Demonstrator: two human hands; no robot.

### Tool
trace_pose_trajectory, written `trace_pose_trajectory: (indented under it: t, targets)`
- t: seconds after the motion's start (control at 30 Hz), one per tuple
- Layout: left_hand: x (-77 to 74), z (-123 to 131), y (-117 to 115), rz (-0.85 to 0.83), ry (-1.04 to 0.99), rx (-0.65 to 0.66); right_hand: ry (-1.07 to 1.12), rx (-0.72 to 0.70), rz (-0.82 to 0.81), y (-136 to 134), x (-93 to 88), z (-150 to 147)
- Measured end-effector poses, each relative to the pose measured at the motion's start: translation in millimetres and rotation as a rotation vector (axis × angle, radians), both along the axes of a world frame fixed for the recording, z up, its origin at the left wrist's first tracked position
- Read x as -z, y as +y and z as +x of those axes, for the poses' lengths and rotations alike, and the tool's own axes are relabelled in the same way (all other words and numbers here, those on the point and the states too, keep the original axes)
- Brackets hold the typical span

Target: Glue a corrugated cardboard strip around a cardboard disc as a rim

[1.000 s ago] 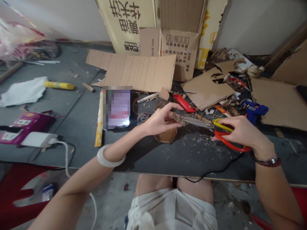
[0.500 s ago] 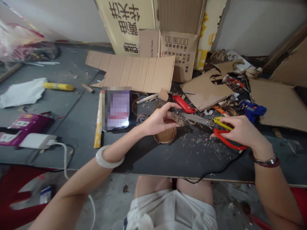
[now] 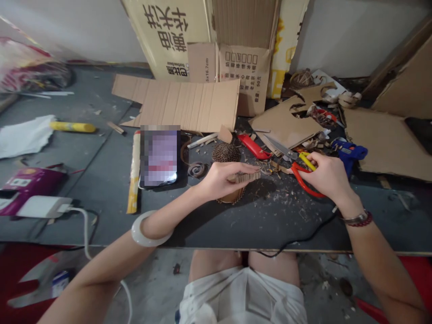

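Between the thumb and fingers of my left hand is a small piece of corrugated cardboard, its fluted edge showing. Below that hand lies a round cardboard disc with a ridged rim, partly covered. Just behind it sits a coiled corrugated cardboard piece. My right hand grips the red and yellow handles of a pair of scissors. The blades point up and left, apart from the held piece, over the scraps near a red utility knife.
A phone with a blurred screen lies left of my hands. Corrugated sheets and cut cardboard lie behind. A blue glue gun is at the right, a purple power strip at the left. A black cable runs along the front edge.
The scissors have drawn away from the cardboard piece and now point up toward the back. My left hand has turned the piece flatter, its fingers straighter over it. The view has shifted slightly.
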State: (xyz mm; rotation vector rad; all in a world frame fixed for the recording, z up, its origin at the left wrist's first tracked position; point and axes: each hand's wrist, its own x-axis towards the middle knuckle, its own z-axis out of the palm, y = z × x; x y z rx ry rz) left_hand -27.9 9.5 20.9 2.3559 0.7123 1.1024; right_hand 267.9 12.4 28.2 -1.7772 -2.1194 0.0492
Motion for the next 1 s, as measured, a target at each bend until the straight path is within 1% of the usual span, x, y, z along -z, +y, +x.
trace_pose_trajectory:
  t: [0.1,0.2,0.27,0.3,0.37,0.43,0.47,0.5,0.57,0.63,0.7,0.8,0.9,0.93,1.0]
  targets:
    - [3.5,0.2,-2.0,0.172,0.000,0.045,-0.004,0.067,-0.025,1.5,3.2,-0.8]
    - [4.8,-0.7,-4.3,0.326,0.061,0.046,0.021,0.069,-0.004,2.7,8.0,-2.5]
    - [3.1,-0.2,-6.9,0.433,0.108,0.032,0.112,0.057,0.009,1.7,9.9,-6.5]
    - [1.7,0.7,-8.5,0.483,0.126,0.025,0.208,0.049,-0.010,0.4,10.0,-9.7]
    - [-1.4,4.0,-11.7,0.559,0.173,0.013,0.503,-0.001,-0.137,-4.4,8.6,-18.0]
    - [-3.2,8.5,-14.4,0.610,0.237,0.019,0.786,-0.117,-0.382,-11.6,6.3,-28.2]
    - [-3.3,10.9,-15.2,0.630,0.259,0.030,0.875,-0.191,-0.489,-15.5,5.2,-33.4]
    - [-2.9,13.1,-15.8,0.647,0.274,0.041,0.920,-0.267,-0.588,-19.4,4.5,-38.3]
    - [-1.5,17.0,-15.9,0.677,0.276,0.058,0.969,-0.365,-0.672,-25.8,4.0,-46.4]
    - [-0.4,19.6,-15.8,0.684,0.272,0.059,0.968,-0.395,-0.655,-29.5,4.3,-51.2]
    - [0.1,21.1,-16.2,0.649,0.272,0.063,0.929,-0.380,-0.573,-30.4,4.4,-53.1]
    - [1.7,22.2,-18.0,0.513,0.288,0.104,0.868,-0.365,-0.459,-28.9,3.7,-53.4]
    - [6.9,23.3,-18.5,0.334,0.278,0.101,0.944,-0.358,-0.455,-27.1,3.0,-54.1]
    - [8.9,23.7,-17.9,0.308,0.273,0.089,0.979,-0.348,-0.461,-26.8,2.7,-54.5]
    - [11.7,24.2,-15.7,0.356,0.275,0.076,1.011,-0.331,-0.456,-26.5,2.0,-55.4]
